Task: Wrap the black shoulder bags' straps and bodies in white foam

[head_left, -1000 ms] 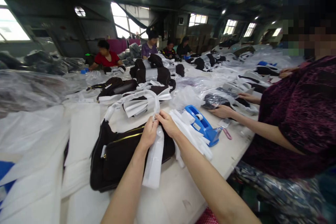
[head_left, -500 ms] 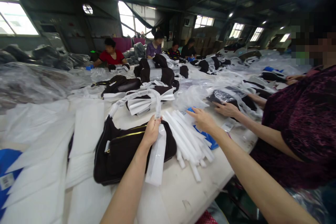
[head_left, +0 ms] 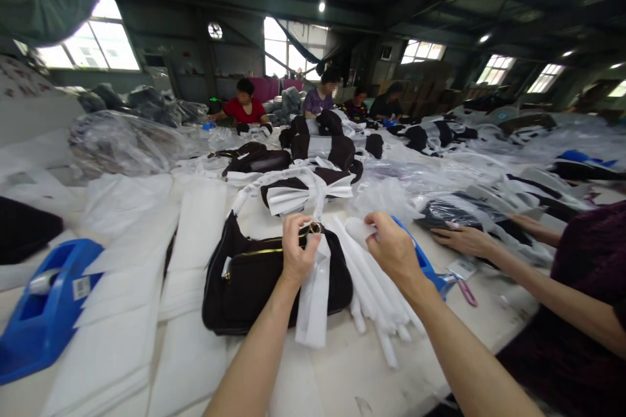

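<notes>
Head view: right hand [head_left: 391, 244], half a second earlier over the blue dispenser [head_left: 425, 258], is now drawn back just beside it; its fingertips are narrow near a whitish piece [head_left: 358, 229], though whether they hold it cannot be told; left hand [head_left: 298, 251] stands at a gold-coloured ring [head_left: 315, 227] now exposed, grip unconfirmed; dark bag [head_left: 261, 283] lies beneath that hand on the counter [head_left: 352, 374]; wrapped strap [head_left: 320, 199] arches beyond it; loose wrap end [head_left: 313, 316] hangs below, apparently unsecured.
</notes>
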A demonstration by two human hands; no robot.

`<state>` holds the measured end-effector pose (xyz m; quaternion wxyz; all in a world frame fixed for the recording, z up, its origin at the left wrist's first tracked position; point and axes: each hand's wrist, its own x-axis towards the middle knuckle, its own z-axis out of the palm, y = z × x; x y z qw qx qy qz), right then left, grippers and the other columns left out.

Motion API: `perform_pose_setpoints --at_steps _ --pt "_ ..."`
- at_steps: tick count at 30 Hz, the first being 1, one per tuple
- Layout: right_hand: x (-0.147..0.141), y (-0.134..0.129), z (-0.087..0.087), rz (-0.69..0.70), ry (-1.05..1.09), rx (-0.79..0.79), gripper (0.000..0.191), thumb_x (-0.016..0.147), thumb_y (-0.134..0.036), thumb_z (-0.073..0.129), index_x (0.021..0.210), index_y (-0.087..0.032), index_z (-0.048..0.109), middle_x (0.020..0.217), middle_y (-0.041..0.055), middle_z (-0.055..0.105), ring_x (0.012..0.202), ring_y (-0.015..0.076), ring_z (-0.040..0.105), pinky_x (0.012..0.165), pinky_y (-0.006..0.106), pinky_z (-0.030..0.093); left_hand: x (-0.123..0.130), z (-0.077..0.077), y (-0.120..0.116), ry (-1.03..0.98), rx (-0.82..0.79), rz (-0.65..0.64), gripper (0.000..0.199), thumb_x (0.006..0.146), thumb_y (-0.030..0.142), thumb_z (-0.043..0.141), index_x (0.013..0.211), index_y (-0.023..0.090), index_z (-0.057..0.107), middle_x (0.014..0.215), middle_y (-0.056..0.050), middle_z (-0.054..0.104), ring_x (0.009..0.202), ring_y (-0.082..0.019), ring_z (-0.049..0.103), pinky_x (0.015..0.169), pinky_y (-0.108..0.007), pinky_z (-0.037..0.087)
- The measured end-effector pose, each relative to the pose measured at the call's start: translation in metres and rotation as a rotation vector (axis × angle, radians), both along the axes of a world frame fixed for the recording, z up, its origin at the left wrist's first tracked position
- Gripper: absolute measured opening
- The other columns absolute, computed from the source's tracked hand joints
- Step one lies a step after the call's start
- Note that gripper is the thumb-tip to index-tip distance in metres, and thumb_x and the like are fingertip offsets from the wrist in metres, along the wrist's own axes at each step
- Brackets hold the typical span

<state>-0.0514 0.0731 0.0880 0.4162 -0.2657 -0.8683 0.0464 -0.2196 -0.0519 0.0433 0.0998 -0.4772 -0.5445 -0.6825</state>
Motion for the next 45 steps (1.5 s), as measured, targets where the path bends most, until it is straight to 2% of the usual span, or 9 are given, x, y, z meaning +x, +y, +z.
perform_pose_setpoints --at_steps 5,8,15,18,22,26,31,38,45 --pt "-0.023 -0.027 -0.001 0.133 0.097 0.192 0.026 0.068 -0.004 0.045 0.086 -0.023 0.047 0.080 0.0032 0.057 0.072 0.0192 0.057 0.063 0.029 0.046 0.019 0.011 0.000 0.121 -0.069 -0.179 0.063 0.075 0.050 0.074 0.124 0.019 0.051 0.114 -0.011 0.054 0.088 -0.020 0.053 0.077 -0.033 0.047" --pt "-0.031 -0.031 -0.007 0.215 0.207 0.154 0.025 0.071 -0.005 0.047 0.089 -0.023 0.048 0.077 0.0008 0.054 0.069 0.0171 0.056 0.064 0.028 0.049 0.021 0.010 0.002 0.045 -0.128 -0.235 0.050 0.079 0.037 0.070 0.123 0.019 0.053 0.103 -0.007 0.058 0.081 -0.018 0.053 0.073 -0.031 0.046" --pt "-0.038 -0.021 -0.022 0.247 0.277 -0.407 0.048 0.083 -0.039 0.066 0.124 -0.020 0.051 0.117 0.0143 0.062 0.097 0.0257 0.066 0.067 0.036 0.059 0.010 -0.001 0.004 -0.309 -0.042 -0.332 0.027 0.088 0.025 0.047 0.112 0.018 0.057 0.106 -0.008 0.066 0.099 -0.023 0.062 0.088 -0.034 0.048" --pt "-0.040 -0.021 -0.020 0.347 0.213 -0.439 0.053 0.082 -0.043 0.068 0.129 -0.023 0.054 0.134 0.0160 0.055 0.119 0.0298 0.058 0.082 0.043 0.058 0.009 -0.003 0.006 -0.343 -0.054 -0.323 0.023 0.090 0.029 0.048 0.108 0.018 0.059 0.103 -0.008 0.067 0.098 -0.023 0.063 0.089 -0.034 0.048" --pt "-0.046 -0.026 -0.009 0.470 0.200 -0.351 0.026 0.083 -0.036 0.066 0.107 -0.025 0.070 0.139 0.0116 0.054 0.130 0.0299 0.050 0.106 0.050 0.043 0.011 0.000 0.003 -0.304 -0.053 -0.326 0.021 0.088 0.033 0.055 0.101 0.018 0.063 0.095 -0.006 0.068 0.087 -0.021 0.062 0.081 -0.031 0.048" --pt "-0.047 -0.021 0.002 0.548 0.403 -0.660 0.017 0.080 -0.039 0.071 0.082 -0.023 0.065 0.121 0.0069 0.066 0.112 0.0251 0.062 0.096 0.041 0.048 0.010 0.002 0.001 -0.360 0.015 -0.390 0.032 0.089 0.047 0.056 0.100 0.017 0.063 0.083 -0.005 0.066 0.075 -0.018 0.060 0.071 -0.029 0.047" --pt "-0.030 0.011 0.010 0.447 0.674 -1.064 0.040 0.060 -0.045 0.086 0.077 -0.023 0.057 0.060 -0.0064 0.054 0.051 0.0092 0.047 0.049 0.022 0.038 0.003 -0.004 0.010 -0.550 0.106 0.023 0.022 0.092 0.040 0.049 0.092 0.020 0.058 0.083 -0.004 0.060 0.078 -0.017 0.058 0.075 -0.030 0.047" --pt "-0.009 0.044 0.016 0.332 0.539 -1.129 0.037 0.051 -0.034 0.086 0.074 -0.021 0.061 0.068 -0.0031 0.062 0.055 0.0098 0.051 0.049 0.021 0.037 0.006 0.002 0.009 -0.322 -0.380 -0.044 0.041 0.075 0.023 0.064 0.115 0.023 0.055 0.117 -0.007 0.067 0.110 -0.025 0.060 0.100 -0.041 0.043" --pt "-0.027 0.049 0.007 0.315 0.373 -1.118 0.034 0.064 -0.047 0.074 0.082 -0.022 0.060 0.063 -0.0016 0.062 0.054 0.0153 0.053 0.049 0.026 0.040 -0.001 0.006 0.008 -0.389 -0.377 -0.107 0.029 0.072 0.021 0.068 0.101 0.024 0.068 0.100 -0.004 0.069 0.098 -0.024 0.060 0.089 -0.036 0.046"
